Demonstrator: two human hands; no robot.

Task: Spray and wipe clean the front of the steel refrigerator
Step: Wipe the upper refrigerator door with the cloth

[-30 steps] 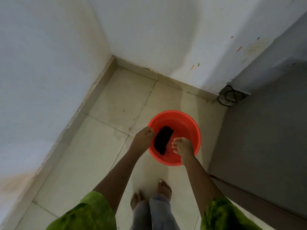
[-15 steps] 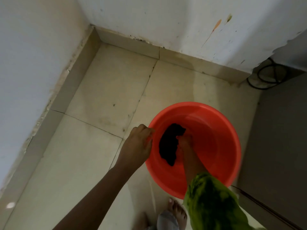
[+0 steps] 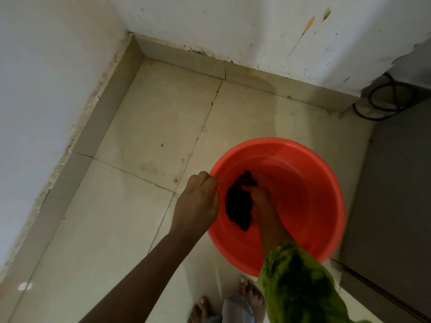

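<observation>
A red plastic basin (image 3: 310, 173) stands on the tiled floor in front of me. A dark cloth (image 3: 238, 206) lies inside it. My right hand (image 3: 261, 201) is down in the basin with its fingers closed on the cloth's right side. My left hand (image 3: 198, 201) grips the basin's left rim. The grey steel refrigerator (image 3: 401, 194) rises along the right edge of the view, close beside the basin.
White walls meet in a corner at the top left, with a beige skirting (image 3: 182, 57) along the floor. A coiled black cable (image 3: 384, 99) lies on the floor behind the refrigerator. My bare feet (image 3: 249, 292) stand just below the basin.
My right hand went down into the basin and closed on the cloth. The view has dropped closer to the basin. My left hand stays at the rim.
</observation>
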